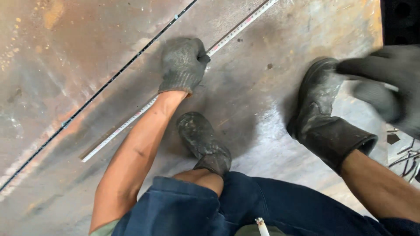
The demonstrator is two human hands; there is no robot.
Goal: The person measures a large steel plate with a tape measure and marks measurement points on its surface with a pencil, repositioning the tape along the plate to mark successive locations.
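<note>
My left hand (pixel 182 64), in a grey knit glove, is curled down onto a white measuring tape (pixel 114 132) that lies diagonally across a rusty steel plate (pixel 65 57). The tape runs on past the hand toward the top (pixel 245 24). My thumb pinches the tape's edge. My right hand (pixel 387 83), in a dark grey glove, hovers blurred at the right edge, just above my right boot (pixel 323 113). A small white sliver shows between its fingers; I cannot tell what it is.
A thin black line (pixel 100 89) crosses the plate parallel to the tape, to its left. My left boot (pixel 203 140) stands on the plate beside my forearm. Dark metal scraps (pixel 404 159) lie off the plate's right edge. A white stick (pixel 261 227) shows at my lap.
</note>
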